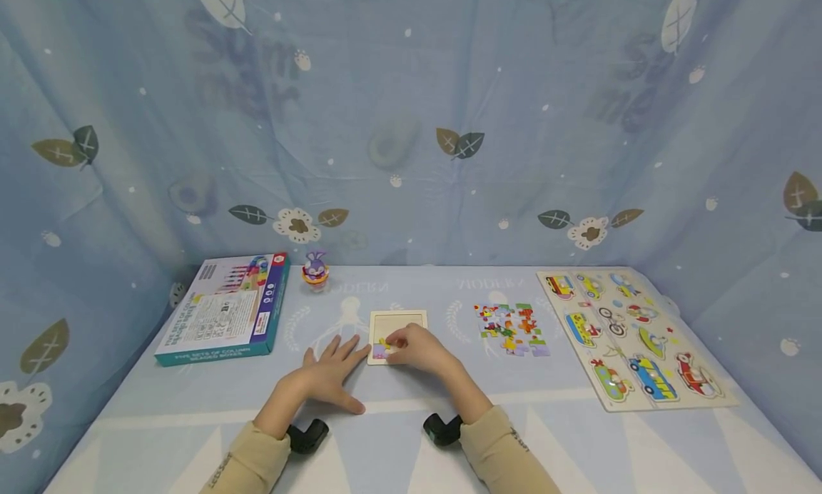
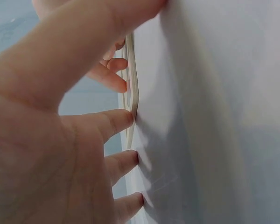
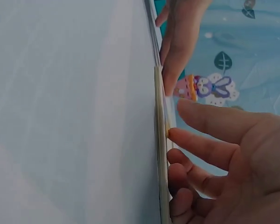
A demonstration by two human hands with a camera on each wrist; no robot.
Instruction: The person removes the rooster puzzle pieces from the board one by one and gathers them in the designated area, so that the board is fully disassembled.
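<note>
A small wooden puzzle tray (image 1: 399, 313) lies on the table between the hands. Purple and yellow jigsaw pieces (image 1: 379, 350) sit in its lower left corner. My right hand (image 1: 420, 348) is over the tray; in the right wrist view its index fingertip presses a thin yellow edge (image 3: 167, 132), likely a piece, while the thumb stands apart and the other fingers are bent. My left hand (image 1: 330, 376) rests on the table with its fingers spread. One of its fingertips touches the tray's edge (image 2: 134, 100) in the left wrist view.
Loose jigsaw pieces (image 1: 511, 330) lie in a cluster right of the tray. Farther right is a large vehicle puzzle board (image 1: 632, 337). A boxed bead set (image 1: 225, 308) lies at the left, beside a purple rabbit figurine (image 1: 315, 271). A patterned curtain (image 1: 411, 194) hangs behind.
</note>
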